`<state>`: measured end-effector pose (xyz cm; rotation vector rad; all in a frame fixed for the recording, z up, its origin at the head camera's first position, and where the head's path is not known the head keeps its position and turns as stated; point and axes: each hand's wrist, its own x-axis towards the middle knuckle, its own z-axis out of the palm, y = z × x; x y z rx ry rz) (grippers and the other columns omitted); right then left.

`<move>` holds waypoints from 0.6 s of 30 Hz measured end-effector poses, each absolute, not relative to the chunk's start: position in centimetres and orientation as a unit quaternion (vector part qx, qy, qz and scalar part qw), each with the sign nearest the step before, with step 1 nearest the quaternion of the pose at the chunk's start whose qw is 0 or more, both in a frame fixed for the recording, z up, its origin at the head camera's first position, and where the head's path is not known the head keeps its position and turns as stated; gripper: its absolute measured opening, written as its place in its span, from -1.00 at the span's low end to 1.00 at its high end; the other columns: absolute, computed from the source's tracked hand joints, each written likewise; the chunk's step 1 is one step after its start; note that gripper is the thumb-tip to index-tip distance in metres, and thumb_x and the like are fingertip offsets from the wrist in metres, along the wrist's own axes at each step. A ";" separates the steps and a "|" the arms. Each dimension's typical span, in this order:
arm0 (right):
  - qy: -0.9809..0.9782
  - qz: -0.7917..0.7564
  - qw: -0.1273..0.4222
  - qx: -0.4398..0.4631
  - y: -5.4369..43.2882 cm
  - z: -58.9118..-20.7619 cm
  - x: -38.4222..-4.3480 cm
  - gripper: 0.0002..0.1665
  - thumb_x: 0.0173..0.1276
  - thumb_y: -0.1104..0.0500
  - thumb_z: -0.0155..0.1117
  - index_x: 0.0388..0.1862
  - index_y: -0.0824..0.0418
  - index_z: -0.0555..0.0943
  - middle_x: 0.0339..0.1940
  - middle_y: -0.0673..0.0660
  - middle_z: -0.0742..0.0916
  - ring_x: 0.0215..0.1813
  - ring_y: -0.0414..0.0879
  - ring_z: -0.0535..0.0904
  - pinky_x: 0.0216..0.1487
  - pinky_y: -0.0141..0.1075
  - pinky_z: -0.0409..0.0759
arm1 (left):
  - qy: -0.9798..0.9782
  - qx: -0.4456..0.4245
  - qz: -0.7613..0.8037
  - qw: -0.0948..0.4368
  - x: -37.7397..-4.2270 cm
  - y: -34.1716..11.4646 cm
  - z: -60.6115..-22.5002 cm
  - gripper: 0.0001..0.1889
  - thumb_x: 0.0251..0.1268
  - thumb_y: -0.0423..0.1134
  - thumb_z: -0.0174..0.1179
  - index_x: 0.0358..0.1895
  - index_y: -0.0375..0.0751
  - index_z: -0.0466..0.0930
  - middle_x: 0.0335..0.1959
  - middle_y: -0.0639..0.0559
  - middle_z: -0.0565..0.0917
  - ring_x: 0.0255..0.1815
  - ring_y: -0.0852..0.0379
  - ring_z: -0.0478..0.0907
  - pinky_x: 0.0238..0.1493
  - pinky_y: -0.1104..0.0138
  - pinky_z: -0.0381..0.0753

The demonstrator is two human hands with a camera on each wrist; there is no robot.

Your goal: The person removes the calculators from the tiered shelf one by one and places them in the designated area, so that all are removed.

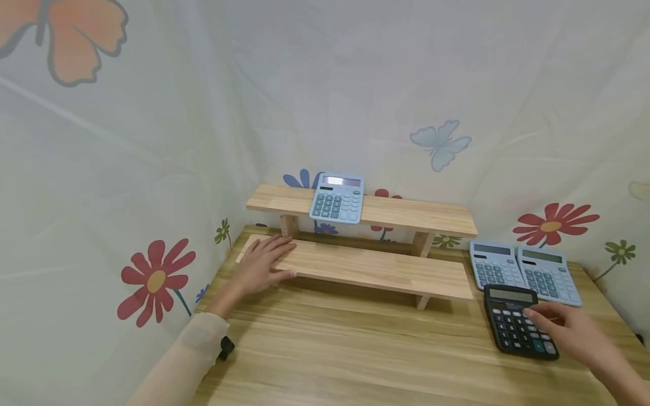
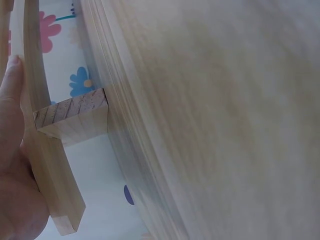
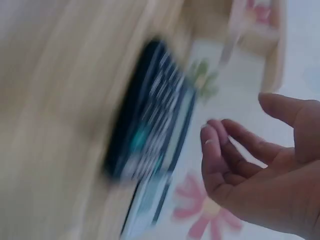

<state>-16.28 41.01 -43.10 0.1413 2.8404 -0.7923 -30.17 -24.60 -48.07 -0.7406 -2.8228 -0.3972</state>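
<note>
My left hand rests on the left end of the lower board of a two-step wooden stand, fingers spread over its top and thumb along the front edge. In the left wrist view, the thumb lies along the board, above a short wooden support. At the right, my right hand hovers over the right side of a black calculator lying on the table. The right wrist view shows the fingers loosely bent, apart from the blurred calculator, with nothing between them and the thumb.
One light blue calculator lies on the upper board. Two more, a left one and a right one, sit behind the black one. A patterned cloth hangs behind the wooden table.
</note>
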 end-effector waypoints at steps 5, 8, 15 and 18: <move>0.937 -0.340 0.069 -0.035 34.6 -41.7 -16.7 -0.30 0.68 -0.19 0.15 0.34 0.42 0.59 0.15 0.29 0.75 0.12 0.14 0.70 -0.03 -0.08 0.74 | -0.955 -0.248 -0.133 0.095 -30.3 -24.6 -48.1 -0.12 0.40 0.49 0.15 0.66 0.13 0.31 0.69 0.06 0.25 0.73 -0.13 0.03 0.64 -0.29 -0.11; 0.904 -0.416 0.073 -0.068 31.2 -41.2 -17.3 -0.33 0.67 -0.17 0.17 0.40 0.35 0.55 0.20 0.27 0.74 0.16 0.12 0.71 0.02 -0.19 0.75 | -0.954 -0.250 -0.132 0.103 -30.3 -24.5 -48.1 -0.11 0.39 0.48 0.16 0.65 0.11 0.33 0.68 0.04 0.27 0.72 -0.17 0.06 0.62 -0.32 -0.10; 0.824 -0.550 0.055 -0.124 24.5 -40.7 -20.3 -0.37 0.69 -0.10 0.16 0.40 0.38 0.53 0.21 0.32 0.73 0.18 0.08 0.71 0.17 -0.17 0.72 | -0.952 -0.253 -0.137 0.110 -30.1 -24.4 -47.9 -0.13 0.38 0.41 0.25 0.63 0.07 0.36 0.66 0.00 0.31 0.69 -0.22 0.11 0.60 -0.36 -0.08; 0.798 -0.585 0.048 -0.136 22.1 -40.5 -21.8 -0.38 0.69 -0.06 0.18 0.37 0.44 0.53 0.24 0.39 0.71 0.19 0.07 0.72 0.22 -0.16 0.71 | -0.951 -0.252 -0.139 0.109 -30.1 -24.4 -48.0 -0.13 0.38 0.41 0.25 0.63 0.07 0.37 0.66 -0.01 0.31 0.69 -0.24 0.12 0.60 -0.37 -0.07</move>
